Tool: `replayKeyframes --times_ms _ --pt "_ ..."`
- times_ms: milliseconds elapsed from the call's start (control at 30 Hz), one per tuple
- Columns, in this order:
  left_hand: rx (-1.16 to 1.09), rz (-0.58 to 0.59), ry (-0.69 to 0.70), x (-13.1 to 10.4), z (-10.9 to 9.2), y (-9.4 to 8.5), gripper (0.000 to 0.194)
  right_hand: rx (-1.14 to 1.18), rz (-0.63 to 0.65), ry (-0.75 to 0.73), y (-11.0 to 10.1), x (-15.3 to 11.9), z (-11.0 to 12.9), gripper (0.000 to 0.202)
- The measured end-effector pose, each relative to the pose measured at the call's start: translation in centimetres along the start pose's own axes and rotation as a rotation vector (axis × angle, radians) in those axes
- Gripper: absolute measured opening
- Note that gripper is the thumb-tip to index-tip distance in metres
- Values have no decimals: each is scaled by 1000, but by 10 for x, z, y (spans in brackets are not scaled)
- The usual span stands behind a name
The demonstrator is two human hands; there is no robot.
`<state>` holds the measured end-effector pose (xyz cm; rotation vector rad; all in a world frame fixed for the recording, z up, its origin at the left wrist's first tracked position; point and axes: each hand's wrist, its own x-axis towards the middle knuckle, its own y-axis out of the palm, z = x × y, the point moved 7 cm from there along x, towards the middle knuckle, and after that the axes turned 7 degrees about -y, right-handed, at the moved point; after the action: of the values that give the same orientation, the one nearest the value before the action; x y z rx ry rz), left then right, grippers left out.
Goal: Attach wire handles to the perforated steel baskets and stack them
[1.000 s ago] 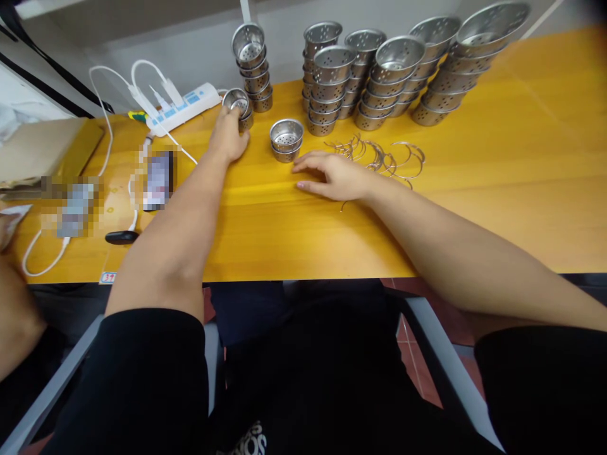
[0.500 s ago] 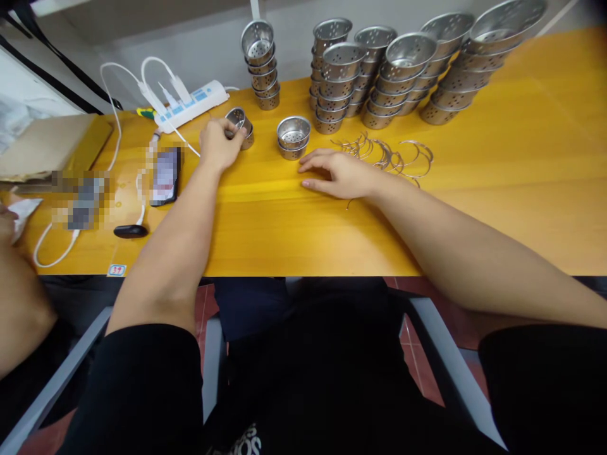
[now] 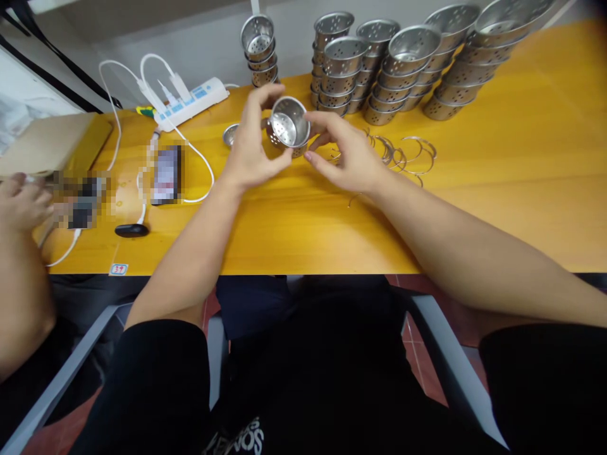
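Observation:
A perforated metal cup (image 3: 288, 126) is tilted with its mouth toward me, and my left hand (image 3: 253, 142) is closed round its left side. My right hand (image 3: 348, 151) is at the cup's right rim, thumb and fingers apart, its fingertips close to or touching the metal. Part of another cup shows beneath the held one. A small metal cup (image 3: 231, 134) stands on the table, partly hidden behind my left wrist. Thin wire rings (image 3: 403, 155) lie in a loose pile to the right of my right hand.
Stacks of perforated cups (image 3: 342, 60) line the back, with a narrower stack (image 3: 258, 44) further left. A power strip (image 3: 194, 104), a phone (image 3: 167, 175), a black object (image 3: 131, 230) and white cables lie at left. Another person's hand (image 3: 23, 202) is at the far left.
My left hand has moved right, bringing a cup from the left pair over to the middle one. My right hand has risen slightly to its rim. The other person's hand has come further into view.

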<state>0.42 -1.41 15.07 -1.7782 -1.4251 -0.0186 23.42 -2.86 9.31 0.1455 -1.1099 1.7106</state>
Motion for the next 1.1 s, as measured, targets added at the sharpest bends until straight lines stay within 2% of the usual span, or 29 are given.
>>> replayKeyframes --times_ms 67,167,333,400,467,567,633,867,1100 --pt "5 85 -34 -1 2 17 98 -21 17 1 0 0 3 86" --pt "53 121 -55 0 18 31 109 -40 31 9 0 0 0 77" --pt "101 86 128 6 50 45 109 -42 -2 -90 2 2 -4 93" --pt "118 84 199 8 60 51 110 -57 0 -122 4 1 -5 89" --pt "130 89 245 9 66 55 109 -72 3 -133 4 0 -5 76" --pt "129 93 275 9 65 57 106 -72 -2 -148 3 0 -3 62" --pt "129 97 276 8 63 56 103 -62 -13 -143 1 0 -2 60" --pt "144 93 305 7 59 54 90 -47 -98 -118 -6 5 -4 72" --pt "182 139 343 8 61 59 88 18 -132 -54 -6 5 -9 80"
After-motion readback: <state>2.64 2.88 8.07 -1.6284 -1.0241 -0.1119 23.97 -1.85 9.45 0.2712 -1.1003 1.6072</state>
